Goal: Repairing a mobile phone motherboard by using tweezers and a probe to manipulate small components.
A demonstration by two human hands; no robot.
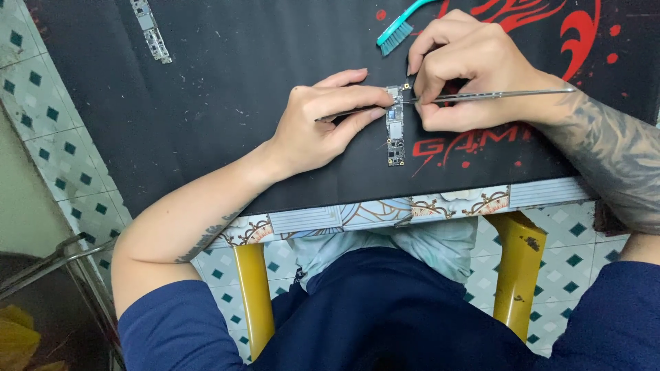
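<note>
On the black surface (227, 82), the left hand (320, 120) is pinning a circuit board (395, 124) while the right hand (467, 72) is gripping tweezers (495, 95) touching it.

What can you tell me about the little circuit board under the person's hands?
The circuit board is a narrow strip, dark with small silvery chips and a few gold specks. It lies flat on the black mat, long side pointing toward the person. The left hand pins its upper part with fingertips; the right hand holds thin metal tweezers to its top end.

One head-worn camera looks steeply down, close over the black mat (227, 103) and table edge (385, 209).
</note>
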